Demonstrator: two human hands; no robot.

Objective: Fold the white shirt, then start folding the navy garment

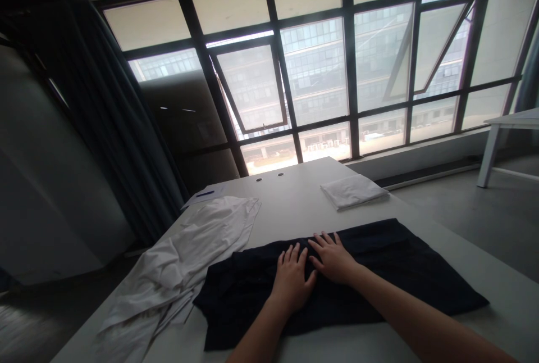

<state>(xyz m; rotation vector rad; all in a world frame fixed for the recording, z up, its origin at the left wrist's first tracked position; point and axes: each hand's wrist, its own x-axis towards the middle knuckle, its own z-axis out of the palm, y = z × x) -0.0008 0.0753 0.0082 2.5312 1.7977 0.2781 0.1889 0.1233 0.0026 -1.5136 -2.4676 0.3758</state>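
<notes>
A dark navy garment (pixel 370 250), laid flat and folded into a long shape, stretches across the near part of the white table (pixel 290 200). My left hand (pixel 292 278) lies on its middle, fingers spread and pointing away from me. Just to the right, my right hand (pixel 332 256) rests on the same cloth near its far edge, also with fingers apart. The two hands are close together, and neither grips the fabric. The dark cloth shows too little detail to tell which kind of garment it is.
Crumpled white cloth (pixel 181 256) covers the table's left side, partly beside the dark garment. A folded white cloth (pixel 353 190) lies at the far right edge. Paper with a pen (pixel 205 193) is at the far left. Windows (pixel 314 71) stand beyond; another white table (pixel 516 118) is at right.
</notes>
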